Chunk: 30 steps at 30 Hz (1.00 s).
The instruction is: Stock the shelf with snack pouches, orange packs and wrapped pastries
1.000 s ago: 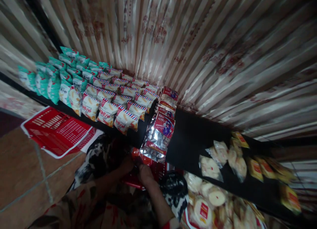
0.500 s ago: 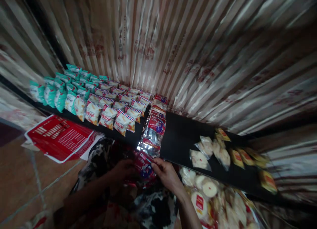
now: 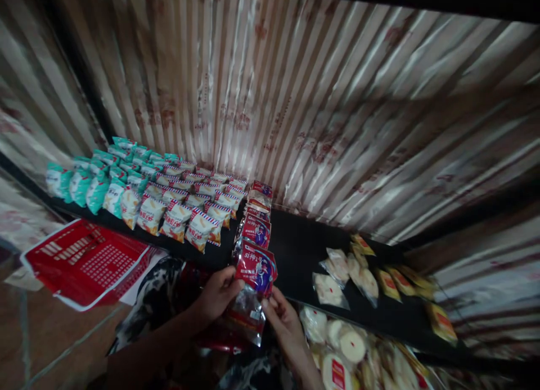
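Note:
Both hands hold a red and silver snack packet (image 3: 254,272) at the front edge of a black shelf (image 3: 301,250). My left hand (image 3: 217,291) grips its left side, and my right hand (image 3: 282,317) pinches its lower right edge. The packet stands at the near end of a row of like red packets (image 3: 257,210) running back toward the wall. Left of that row lie rows of red-striped yellow packets (image 3: 185,210) and teal packets (image 3: 97,176).
A red plastic basket (image 3: 82,260) lies on the tiled floor at left. Clear-wrapped pastries (image 3: 343,269) and yellow packets (image 3: 400,280) lie on the shelf at right. More round wrapped cakes (image 3: 350,348) fill a lower level. A striped wall (image 3: 295,97) backs the shelf.
My hands have risen from below the shelf with a red packet and brought it up to the front of the red row. The view has tilted upward.

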Available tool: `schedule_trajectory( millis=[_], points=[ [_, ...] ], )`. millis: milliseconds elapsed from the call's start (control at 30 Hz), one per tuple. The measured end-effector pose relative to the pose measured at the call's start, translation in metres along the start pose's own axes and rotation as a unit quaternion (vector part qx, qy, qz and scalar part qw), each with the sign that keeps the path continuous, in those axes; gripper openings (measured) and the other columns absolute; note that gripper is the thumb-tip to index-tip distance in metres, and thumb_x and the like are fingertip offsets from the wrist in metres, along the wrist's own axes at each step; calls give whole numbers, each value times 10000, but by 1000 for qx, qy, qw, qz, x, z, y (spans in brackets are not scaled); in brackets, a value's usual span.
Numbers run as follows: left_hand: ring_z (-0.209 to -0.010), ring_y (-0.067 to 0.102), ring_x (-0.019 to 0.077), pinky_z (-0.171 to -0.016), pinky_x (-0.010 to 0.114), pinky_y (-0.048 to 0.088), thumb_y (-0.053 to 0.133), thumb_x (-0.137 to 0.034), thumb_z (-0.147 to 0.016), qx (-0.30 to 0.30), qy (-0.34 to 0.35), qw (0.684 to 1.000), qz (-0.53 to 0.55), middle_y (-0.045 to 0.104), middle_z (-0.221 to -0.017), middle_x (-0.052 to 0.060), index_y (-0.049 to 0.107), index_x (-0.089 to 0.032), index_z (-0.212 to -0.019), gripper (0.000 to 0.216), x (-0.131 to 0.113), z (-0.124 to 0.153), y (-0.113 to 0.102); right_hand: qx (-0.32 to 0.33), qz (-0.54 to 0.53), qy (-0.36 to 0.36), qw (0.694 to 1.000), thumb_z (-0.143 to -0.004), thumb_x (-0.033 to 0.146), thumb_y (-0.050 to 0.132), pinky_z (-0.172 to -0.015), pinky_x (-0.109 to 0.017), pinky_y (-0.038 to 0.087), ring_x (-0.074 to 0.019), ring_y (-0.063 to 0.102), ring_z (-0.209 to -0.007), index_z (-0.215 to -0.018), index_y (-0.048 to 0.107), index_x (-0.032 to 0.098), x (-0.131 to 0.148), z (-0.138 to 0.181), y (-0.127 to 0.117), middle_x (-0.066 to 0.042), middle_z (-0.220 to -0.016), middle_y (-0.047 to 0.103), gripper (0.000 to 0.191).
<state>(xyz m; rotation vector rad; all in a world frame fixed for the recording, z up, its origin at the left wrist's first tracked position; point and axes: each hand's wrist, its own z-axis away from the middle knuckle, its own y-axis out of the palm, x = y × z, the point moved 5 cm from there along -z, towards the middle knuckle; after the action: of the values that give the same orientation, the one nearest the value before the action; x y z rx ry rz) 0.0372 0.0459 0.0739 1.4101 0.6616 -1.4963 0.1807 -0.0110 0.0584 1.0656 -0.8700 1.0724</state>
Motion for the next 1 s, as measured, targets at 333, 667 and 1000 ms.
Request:
schedule_trajectory(
  millis=[333, 667, 1000],
  points=[
    [-963, 604, 179, -833, 289, 488, 555, -256, -777, -43, 41, 997, -53, 607, -1111, 80, 380, -192, -1297, 553, -6, -41, 14, -125, -61, -58, 989, -635, 460, 737, -557, -277, 500, -183, 644, -643, -1077, 509, 240, 38, -48, -18, -21, -819, 699, 544],
    [-956, 592, 153, -872, 301, 510, 464, -80, -748, -129, 179, 949, -224, 485, -1232, 90, 592, -185, -1121, 408, -28, -104, 12, -169, 13, -127, 977, -600, 436, 733, -608, -278, 502, -172, 638, -666, -1163, 521, 197, 91, -152, -32, -11, -805, 693, 647],
    [-1156, 492, 212, -1034, 305, 356, 480, -105, -755, -191, 92, 885, -413, 544, -1211, 116, 559, -131, -1199, 452, -66, -160, 1, -231, 153, -149, 949, -686, 411, 592, -690, -287, 509, -201, 655, -829, -1284, 441, 178, 97, -230, -48, -66, -965, 687, 660]
  ],
)
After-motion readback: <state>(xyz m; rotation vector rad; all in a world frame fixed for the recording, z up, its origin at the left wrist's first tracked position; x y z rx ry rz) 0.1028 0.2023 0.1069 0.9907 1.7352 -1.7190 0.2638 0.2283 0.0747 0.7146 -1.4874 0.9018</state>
